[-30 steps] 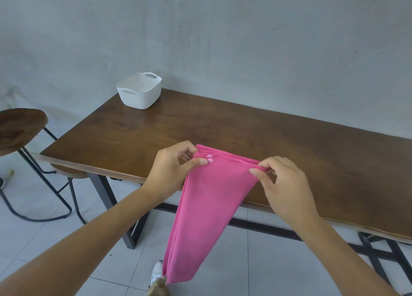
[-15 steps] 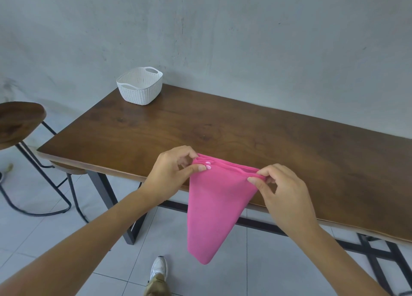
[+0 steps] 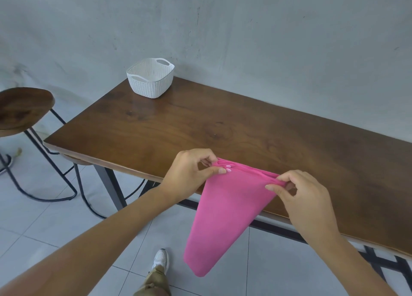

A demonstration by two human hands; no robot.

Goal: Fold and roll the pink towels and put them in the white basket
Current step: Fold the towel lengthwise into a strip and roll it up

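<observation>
A folded pink towel (image 3: 225,215) was held hanging over the tabletop (image 3: 223,126) edge, its top corners pinched by the left hand (image 3: 189,173) and right hand (image 3: 305,197); rolling was judged outstanding; the white basket (image 3: 150,78), well apart, appeared unfilled.

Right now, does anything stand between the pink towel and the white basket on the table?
Nothing visible does. The left hand and right hand pinch the pink towel at the near edge of the table; the white basket stands at its far left corner, bare wood between them.
</observation>
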